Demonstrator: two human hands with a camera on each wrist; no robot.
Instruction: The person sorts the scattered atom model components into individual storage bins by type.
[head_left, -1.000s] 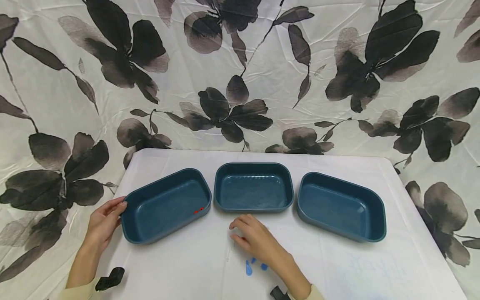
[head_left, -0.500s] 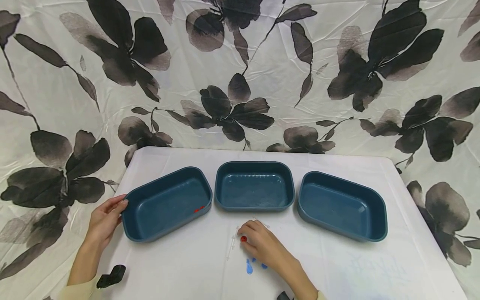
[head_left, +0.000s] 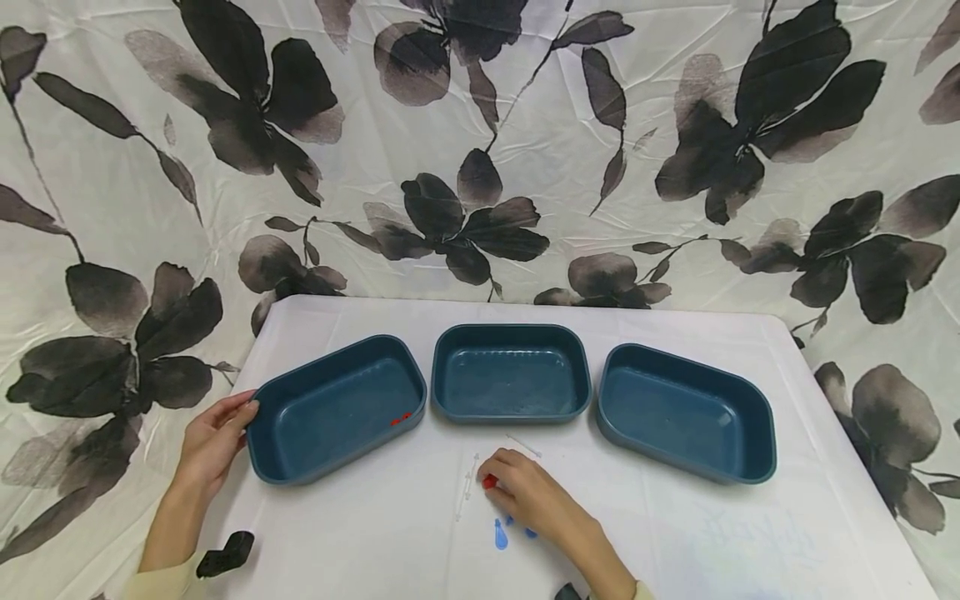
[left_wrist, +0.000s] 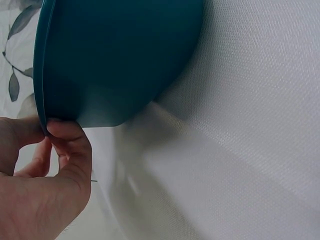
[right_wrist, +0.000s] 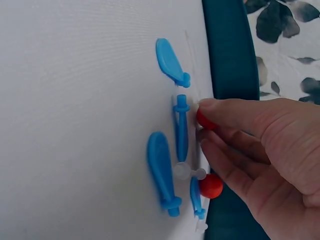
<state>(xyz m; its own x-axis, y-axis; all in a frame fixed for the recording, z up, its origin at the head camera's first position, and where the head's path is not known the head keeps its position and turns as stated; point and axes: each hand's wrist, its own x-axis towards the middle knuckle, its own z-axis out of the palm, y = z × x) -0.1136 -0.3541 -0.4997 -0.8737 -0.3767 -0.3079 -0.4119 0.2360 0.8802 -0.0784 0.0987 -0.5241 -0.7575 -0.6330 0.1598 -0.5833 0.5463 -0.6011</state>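
Observation:
My left hand (head_left: 210,442) pinches the outer end of the left teal bin (head_left: 330,454) by its rim, thumb on one side and fingers on the other. Several small red pieces (head_left: 401,419) lie in that bin's near right corner. Over the table in front of the middle bin (head_left: 510,400), my right hand (head_left: 531,493) pinches a small red ball (right_wrist: 206,118) between thumb and fingertips. A second red ball (right_wrist: 211,186) shows below the fingers in the right wrist view; whether it is held I cannot tell. Several blue paddle-shaped plastic pieces (right_wrist: 160,165) lie beside the hand.
Thin clear sticks (head_left: 466,493) lie left of the right hand, and another clear stick (head_left: 523,446) lies beyond it. A third teal bin (head_left: 686,412) stands at the right. Behind the white table (head_left: 360,542) hangs a floral cloth (head_left: 585,183).
My right hand has drawn back slightly towards me and to the right, uncovering clear sticks. A red ball now shows at its fingertips. The left hand keeps its grip on the bin rim.

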